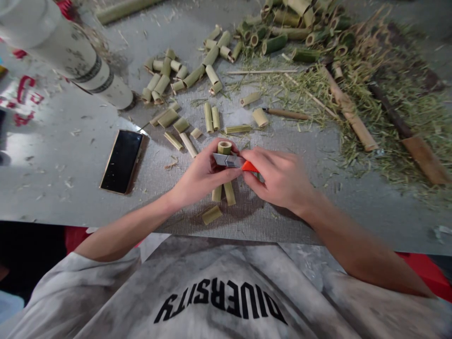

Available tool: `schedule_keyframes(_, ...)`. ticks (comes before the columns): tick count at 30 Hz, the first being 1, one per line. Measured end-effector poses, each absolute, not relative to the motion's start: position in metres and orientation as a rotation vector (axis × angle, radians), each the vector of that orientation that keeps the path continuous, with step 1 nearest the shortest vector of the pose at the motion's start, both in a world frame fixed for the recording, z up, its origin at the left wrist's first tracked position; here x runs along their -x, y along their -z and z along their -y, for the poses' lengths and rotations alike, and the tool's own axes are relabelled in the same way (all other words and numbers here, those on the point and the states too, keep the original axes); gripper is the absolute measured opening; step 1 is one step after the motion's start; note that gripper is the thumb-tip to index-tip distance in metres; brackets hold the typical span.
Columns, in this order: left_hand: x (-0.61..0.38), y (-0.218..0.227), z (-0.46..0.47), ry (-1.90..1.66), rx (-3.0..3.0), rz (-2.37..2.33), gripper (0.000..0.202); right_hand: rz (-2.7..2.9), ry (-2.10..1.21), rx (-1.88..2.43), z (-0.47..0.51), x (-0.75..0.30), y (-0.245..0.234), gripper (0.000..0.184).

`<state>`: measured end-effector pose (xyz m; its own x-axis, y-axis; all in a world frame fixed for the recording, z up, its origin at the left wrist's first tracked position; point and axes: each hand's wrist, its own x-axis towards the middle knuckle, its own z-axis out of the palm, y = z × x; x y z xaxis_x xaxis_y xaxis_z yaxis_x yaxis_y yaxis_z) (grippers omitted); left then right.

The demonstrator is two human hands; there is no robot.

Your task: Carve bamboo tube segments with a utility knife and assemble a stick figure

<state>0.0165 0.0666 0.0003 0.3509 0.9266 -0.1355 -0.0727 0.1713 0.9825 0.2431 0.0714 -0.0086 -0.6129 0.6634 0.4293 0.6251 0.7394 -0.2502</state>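
Observation:
Near the table's front edge, my left hand [201, 174] is closed around a short hollow bamboo piece [224, 147], whose open round end points up. My right hand [277, 176] grips an orange-handled utility knife [249, 166]. The knife's grey blade lies across the side of the bamboo, just below its rim, and reaches over my left fingers. Whether the edge is cutting in cannot be made out. Below my hands lie split bamboo strips [229, 193] and a short bamboo piece [212, 215].
A phone [122, 161] lies at left, with a tall white paper-cup stack [95, 70] behind it. Cut bamboo pieces [195, 75] spread beyond my hands. At right are a shavings heap [381, 113], bamboo tubes [274, 44] and wooden-handled tools [425, 160].

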Motion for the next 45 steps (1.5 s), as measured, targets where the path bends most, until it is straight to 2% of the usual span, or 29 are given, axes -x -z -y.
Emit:
schedule_keyframes(6, -0.0162, -0.0005, -0.0670, -0.884, -1.176, -0.961, 0.040, 2.443, -0.072, 0.981, -0.0714, -0.2422, 0.0058, 0.018)
schedule_keyframes(20, -0.0145, 0.0016, -0.0667, -0.901, -1.273, -1.006, 0.031, 2.485, -0.083, 0.991, -0.0718, -0.2449, 0.0083, 0.018)
schedule_keyframes(28, -0.0130, 0.0041, -0.0665, -0.898, -1.278, -1.028, 0.031, 2.466, -0.039, 0.970, -0.0721, -0.2435, 0.0073, 0.019)
schedule_keyframes(38, -0.0121, 0.0048, -0.0697, -0.880, -1.286, -1.039, 0.040, 2.465, 0.008, 0.994, -0.0713, -0.2413, 0.0058, 0.020)
schedule_keyframes(45, -0.0107, 0.0044, -0.0687, -0.864, -1.382, -1.083, 0.036, 2.459, 0.025, 0.985, -0.0696, -0.2413, 0.0070, 0.023)
